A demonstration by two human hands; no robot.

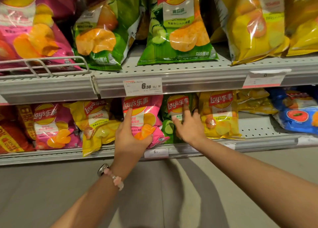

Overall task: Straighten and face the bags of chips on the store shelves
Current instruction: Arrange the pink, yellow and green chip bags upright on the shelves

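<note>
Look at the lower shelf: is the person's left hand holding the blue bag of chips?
No: the left hand grips the pink bag, while the blue bag sits untouched at the far right.

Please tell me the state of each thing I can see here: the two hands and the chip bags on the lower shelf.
Left hand: grip on the pink bag, forefinger stretched up its front.
Right hand: open, fingers spread against the green bag.
Pink bag: upright, facing front, held.
Green bag: upright, partly hidden behind the pink bag and the right hand.
Tilted yellow bag: leaning, bottom corner over the shelf edge.
Upright yellow bag: upright, facing front.
Blue bag: lying back, tilted.
</note>
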